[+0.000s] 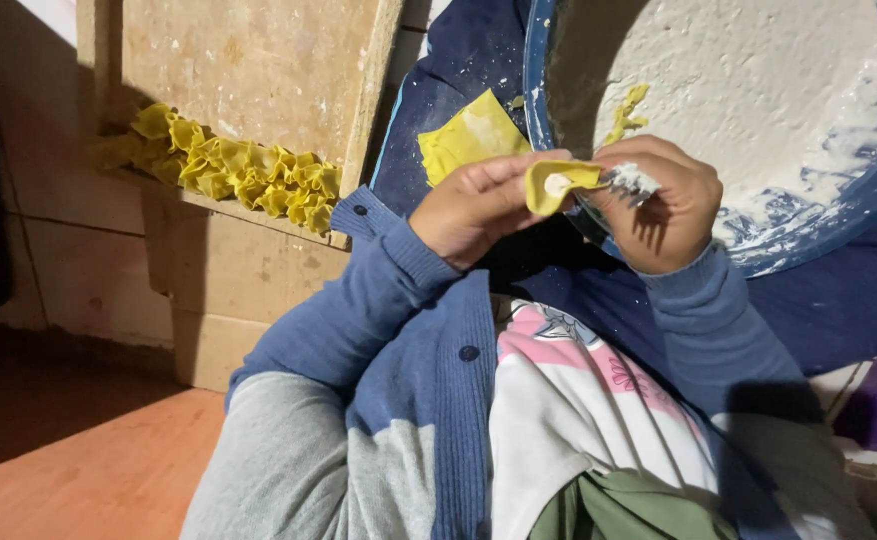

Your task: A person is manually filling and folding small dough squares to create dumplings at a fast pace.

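Starting at the left, a heap of folded yellow dumplings lay along the edge of a wooden board, open floor below it. My left hand was curled, fingers pinching a yellow wrapper with white filling. My right hand touched the wrapper, closed on a small tool caked with filling. Spare wrappers lay beside the blue basin rim, close behind both hands.

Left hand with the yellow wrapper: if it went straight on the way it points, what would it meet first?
Most likely the right hand, almost touching the wrapper that the left hand holds; depth is uncertain.
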